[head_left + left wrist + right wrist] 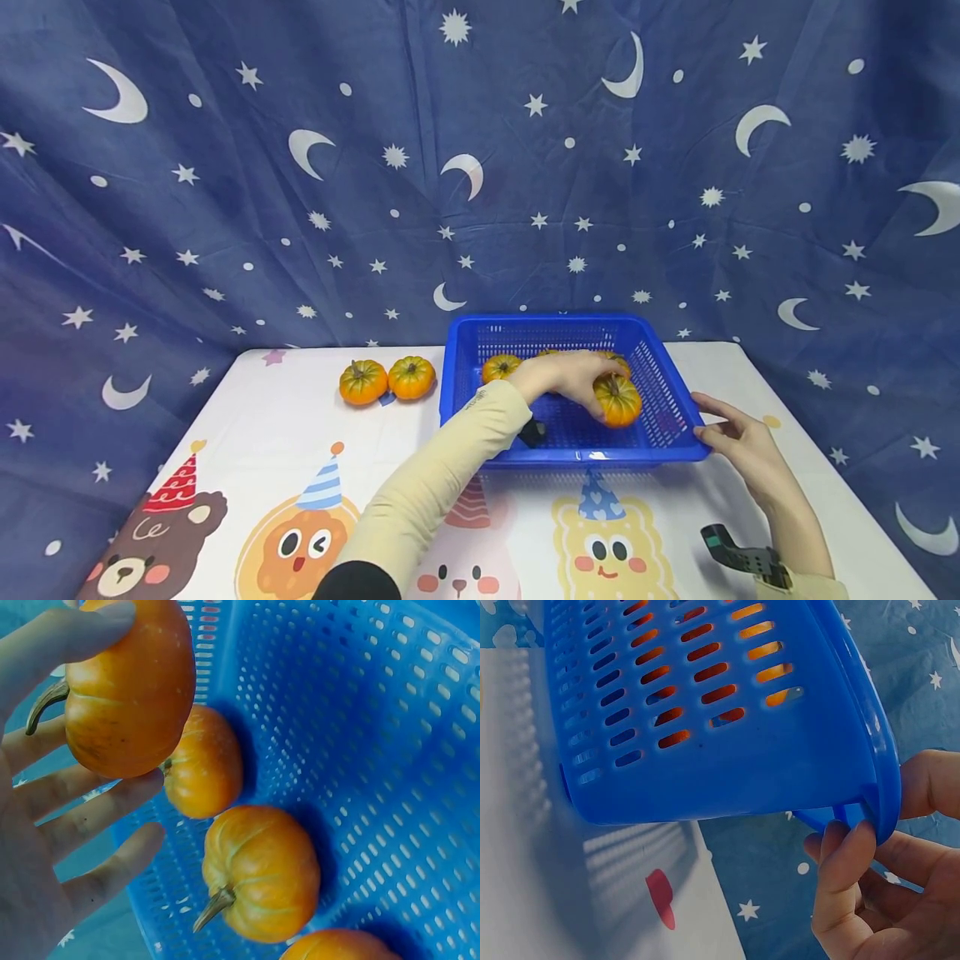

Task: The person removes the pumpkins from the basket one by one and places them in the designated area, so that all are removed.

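My left hand point(572, 377) reaches over the blue plastic basket point(592, 456) and grips a small orange pumpkin point(621, 403) between thumb and fingers. In the left wrist view, that pumpkin's side is toward the camera, its curved stem toward the palm. Several more pumpkins, one of them this pumpkin point(262, 871) with a greenish top, lie along the basket's inside. My right hand point(738, 442) pinches the basket's rim at its right front corner. The right wrist view has the thumb and fingers about the rim, with orange showing through the slots.
Two pumpkins, a left one point(363, 383) and a right one point(412, 378), sit side by side on the table, left of the basket. The white tablecloth point(285, 400) carries cartoon prints. A dark blue curtain point(525, 167) with moons and stars hangs behind.
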A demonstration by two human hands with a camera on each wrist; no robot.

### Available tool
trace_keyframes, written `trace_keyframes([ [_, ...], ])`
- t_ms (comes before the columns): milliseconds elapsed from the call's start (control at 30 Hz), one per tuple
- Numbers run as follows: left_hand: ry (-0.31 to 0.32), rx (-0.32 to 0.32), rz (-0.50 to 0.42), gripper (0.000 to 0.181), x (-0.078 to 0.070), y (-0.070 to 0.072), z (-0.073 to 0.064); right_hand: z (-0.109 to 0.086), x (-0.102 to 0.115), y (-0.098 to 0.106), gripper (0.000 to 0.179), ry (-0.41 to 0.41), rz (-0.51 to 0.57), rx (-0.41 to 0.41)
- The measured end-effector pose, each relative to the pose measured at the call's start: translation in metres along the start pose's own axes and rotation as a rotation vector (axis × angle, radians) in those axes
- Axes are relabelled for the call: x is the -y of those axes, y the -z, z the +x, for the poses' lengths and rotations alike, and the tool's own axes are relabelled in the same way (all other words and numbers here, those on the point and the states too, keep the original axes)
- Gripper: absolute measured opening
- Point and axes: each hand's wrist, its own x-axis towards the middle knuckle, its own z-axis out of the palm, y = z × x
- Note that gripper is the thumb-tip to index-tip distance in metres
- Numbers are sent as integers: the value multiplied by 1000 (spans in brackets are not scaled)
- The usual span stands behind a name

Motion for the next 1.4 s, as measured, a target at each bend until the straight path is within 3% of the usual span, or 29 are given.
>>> trace_keyframes([
  [233, 31, -43, 38, 75, 1, 9, -12, 0, -1, 1, 54, 26, 27, -8],
  [867, 109, -171, 61, 76, 4, 27, -55, 1, 1, -3, 54, 2, 8, -7],
  [1400, 174, -263, 2, 76, 13, 25, -91, 1, -2, -2, 55, 7, 28, -6],
])
